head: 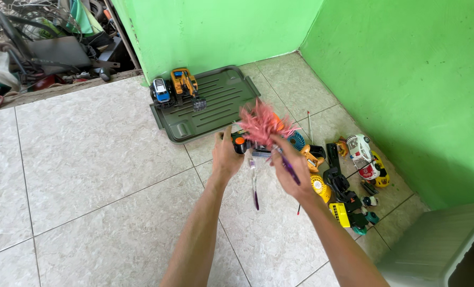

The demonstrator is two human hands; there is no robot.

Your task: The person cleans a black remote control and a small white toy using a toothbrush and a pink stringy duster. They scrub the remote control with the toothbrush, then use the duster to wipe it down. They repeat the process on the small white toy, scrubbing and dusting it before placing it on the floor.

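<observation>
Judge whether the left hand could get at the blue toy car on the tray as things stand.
Probably yes: the left hand is beside the tray, and nothing lies between it and the blue toy car.

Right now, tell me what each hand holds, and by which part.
The right hand holds a pink feather duster by its purple handle. The left hand has its grip on the end of a small orange and black toy.

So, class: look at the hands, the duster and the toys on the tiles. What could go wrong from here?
1. The pink feather duster in the right hand hangs close to the small toy at the left hand; a sweep could knock it loose.
2. The purple toothbrush lies loose on the floor between the arms and could be knelt on.
</observation>
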